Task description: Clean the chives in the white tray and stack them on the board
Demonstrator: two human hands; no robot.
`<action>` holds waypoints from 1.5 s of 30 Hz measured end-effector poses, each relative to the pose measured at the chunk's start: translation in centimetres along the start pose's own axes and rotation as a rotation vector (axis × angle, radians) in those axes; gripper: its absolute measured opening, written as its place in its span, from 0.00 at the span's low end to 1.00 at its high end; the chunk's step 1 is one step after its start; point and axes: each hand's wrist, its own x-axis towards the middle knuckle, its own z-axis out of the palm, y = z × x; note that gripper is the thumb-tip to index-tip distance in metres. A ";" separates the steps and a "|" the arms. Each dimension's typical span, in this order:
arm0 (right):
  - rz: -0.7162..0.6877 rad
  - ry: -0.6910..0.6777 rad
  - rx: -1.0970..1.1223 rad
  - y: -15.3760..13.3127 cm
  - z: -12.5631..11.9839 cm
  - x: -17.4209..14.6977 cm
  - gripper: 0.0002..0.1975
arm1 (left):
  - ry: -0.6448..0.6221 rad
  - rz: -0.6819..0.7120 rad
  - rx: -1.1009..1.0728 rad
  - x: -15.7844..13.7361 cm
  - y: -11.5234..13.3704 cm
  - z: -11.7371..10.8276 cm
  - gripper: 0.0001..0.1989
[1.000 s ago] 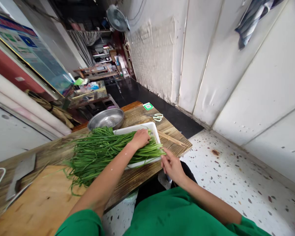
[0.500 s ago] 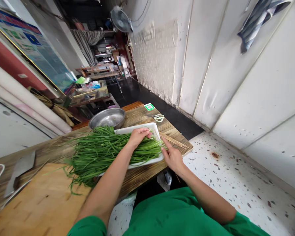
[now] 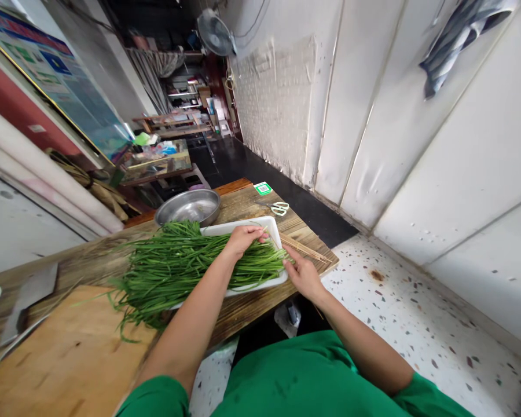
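A thick heap of long green garlic chives [image 3: 178, 263] lies across a white plastic tray [image 3: 267, 225], pale stem ends to the right and leafy tips spilling over the left side. Above the stems, my left hand [image 3: 246, 237] has its fingers pinched together, with a pale stalk end showing at the fingertips. My right hand [image 3: 304, 277] is at the tray's right end, thumb and index finger closed around the stem ends there. Its other fingers are partly hidden.
A steel basin [image 3: 189, 207] stands behind the tray. Scissors [image 3: 279, 208], a QR-code card [image 3: 263, 188] and thin bamboo sticks [image 3: 306, 248] lie on the wooden table [image 3: 238, 202]. At the left are a cleaver [image 3: 37, 286] and a cutting board [image 3: 69, 353].
The view has shifted very slightly. Both hands stay nearly in place at the stem ends, with only small finger movement.
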 end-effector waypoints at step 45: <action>0.019 0.008 -0.012 -0.3 0.5 -0.9 0.22 | -0.048 0.014 0.054 -0.4 -0.3 -0.2 0.15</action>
